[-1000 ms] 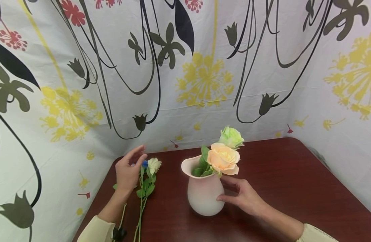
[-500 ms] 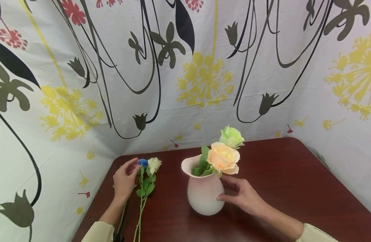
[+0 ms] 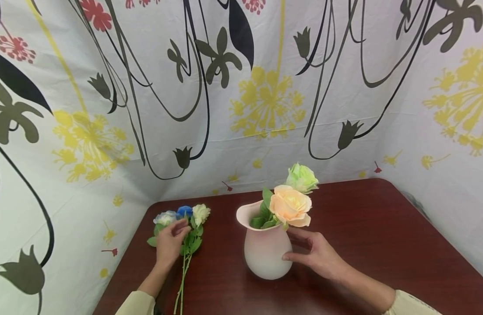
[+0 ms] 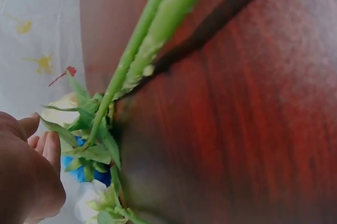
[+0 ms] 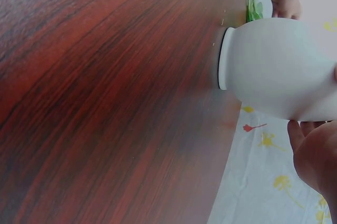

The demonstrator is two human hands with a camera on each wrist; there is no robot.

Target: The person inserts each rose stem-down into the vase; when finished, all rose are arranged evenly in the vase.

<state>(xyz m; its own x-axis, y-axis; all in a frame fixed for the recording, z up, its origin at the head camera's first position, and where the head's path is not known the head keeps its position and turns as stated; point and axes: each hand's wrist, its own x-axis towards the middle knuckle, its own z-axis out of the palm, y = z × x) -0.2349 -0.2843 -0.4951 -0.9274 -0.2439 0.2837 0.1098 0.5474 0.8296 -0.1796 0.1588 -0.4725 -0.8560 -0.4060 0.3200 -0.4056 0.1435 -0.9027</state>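
Observation:
My right hand (image 3: 320,259) holds the side of a white-pink vase (image 3: 266,258), thumb in front and the other fingers behind it. In the vase stand a peach rose (image 3: 290,205) and a pale green rose (image 3: 301,177), both leaning right. On the left, my left hand (image 3: 169,248) is over several lying roses, its bent fingertips close to the leaves (image 4: 96,153) below the blooms. Those blooms are a white-blue rose (image 3: 164,218), a blue rose (image 3: 184,212) and a cream rose (image 3: 201,213). A gap shows between left thumb and fingers.
The dark red-brown table (image 3: 367,232) has a rounded far corner at right. A white curtain (image 3: 241,162) with printed flowers surrounds it at the back and sides. Long green stems (image 3: 183,280) run toward the table's near edge.
My left hand has come down from above the blooms and back toward the stems, uncovering the white-blue and blue roses. My right hand and the vase have stayed put.

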